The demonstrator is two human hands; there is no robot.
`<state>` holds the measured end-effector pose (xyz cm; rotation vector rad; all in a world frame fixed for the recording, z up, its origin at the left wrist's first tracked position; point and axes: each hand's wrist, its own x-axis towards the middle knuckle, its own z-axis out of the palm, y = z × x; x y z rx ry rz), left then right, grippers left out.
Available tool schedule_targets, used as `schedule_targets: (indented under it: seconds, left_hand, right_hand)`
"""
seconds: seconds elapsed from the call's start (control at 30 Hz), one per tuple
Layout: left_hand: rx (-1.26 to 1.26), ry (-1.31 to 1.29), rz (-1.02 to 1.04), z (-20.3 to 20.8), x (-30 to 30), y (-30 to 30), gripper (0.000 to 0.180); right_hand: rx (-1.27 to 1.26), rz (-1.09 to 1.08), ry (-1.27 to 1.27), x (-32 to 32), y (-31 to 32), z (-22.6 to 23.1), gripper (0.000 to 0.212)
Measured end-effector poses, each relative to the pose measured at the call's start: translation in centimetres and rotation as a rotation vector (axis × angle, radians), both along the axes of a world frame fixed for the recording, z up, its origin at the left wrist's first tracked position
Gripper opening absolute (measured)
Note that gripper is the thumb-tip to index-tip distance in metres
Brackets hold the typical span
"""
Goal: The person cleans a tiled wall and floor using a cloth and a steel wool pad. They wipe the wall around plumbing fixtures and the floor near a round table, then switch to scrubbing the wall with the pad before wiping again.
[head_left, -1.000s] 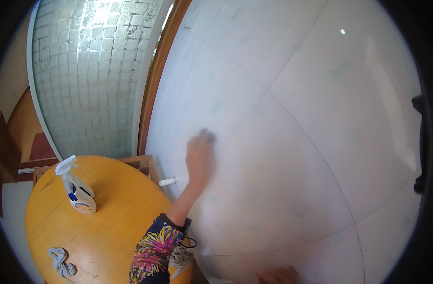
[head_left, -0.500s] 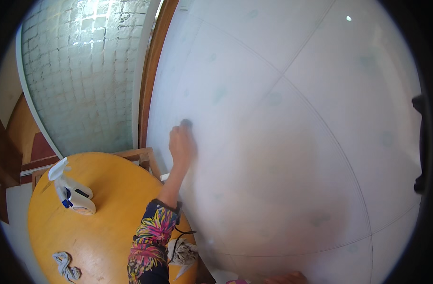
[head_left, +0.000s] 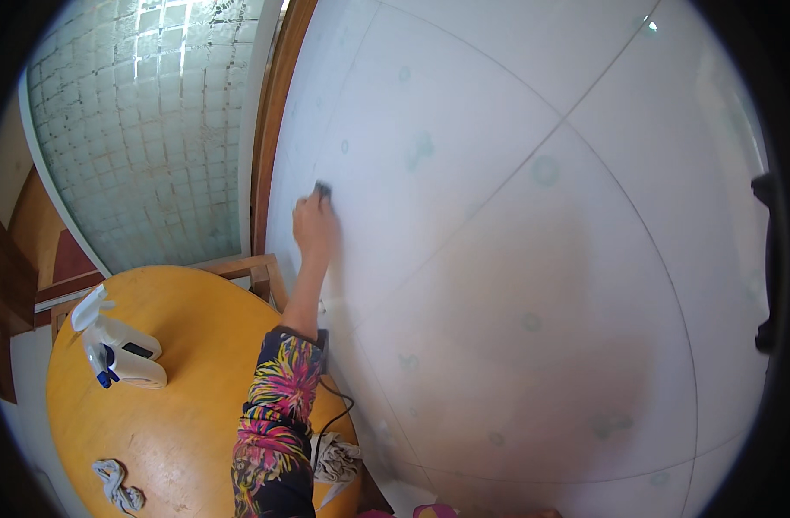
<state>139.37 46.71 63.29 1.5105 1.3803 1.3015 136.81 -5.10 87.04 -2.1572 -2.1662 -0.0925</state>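
Note:
My left hand (head_left: 313, 226) is raised against the white tiled wall (head_left: 542, 259), its fingers closed on a small dark pad (head_left: 322, 187) pressed flat to the tile near the wall's left edge. The forearm wears a dark sleeve with a bright flower pattern (head_left: 278, 406) and comes up from the lower edge. Faint greenish spots dot the wall to the right of the hand. My right hand does not show; only a sliver of pink cloth lies at the bottom edge.
A round yellow wooden table (head_left: 188, 414) stands below left, with a white spray bottle (head_left: 119, 350) lying on it, a grey rag (head_left: 119, 488), a crumpled pale cloth (head_left: 334, 457) and a black cable (head_left: 336, 413). A glass-block window (head_left: 153, 129) and a wooden frame (head_left: 270, 129) border the wall.
My left hand has slid up and to the left along the wall with the dark pad. The hand at the bottom edge has dropped out of view.

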Motion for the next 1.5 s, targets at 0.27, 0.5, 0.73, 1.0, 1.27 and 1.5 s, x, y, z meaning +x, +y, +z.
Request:
schedule_targets:
  seconds: [0.27,0.5,0.73,1.0,1.27,1.5]
  left_hand:
    - [0.191,-0.121,0.035,-1.4,0.7,-4.9,0.031]
    - [0.404,-0.136,0.111,2.4,1.5,2.7,0.028]
    - [-0.158,0.089,-0.034,-10.1,0.8,-0.5,0.028]
    - [0.299,-0.269,-0.004,2.1,0.1,-9.6,0.035]
    - [0.792,-0.401,0.052,14.4,1.7,-8.5,0.046]
    - [-0.032,0.059,-0.049,-1.0,0.2,-3.9,0.033]
  right_hand:
    - [0.186,0.056,-0.047,0.4,0.0,-1.0,0.020]
    - [0.273,0.063,-0.069,0.7,0.5,-1.4,0.018]
    - [0.222,0.057,-0.065,1.3,0.3,-1.3,0.018]
    - [0.197,0.068,-0.064,1.2,0.6,-1.1,0.018]
    - [0.184,0.067,-0.073,1.1,0.4,-0.8,0.018]
    - [0.170,0.065,-0.063,1.1,0.0,-0.4,0.018]
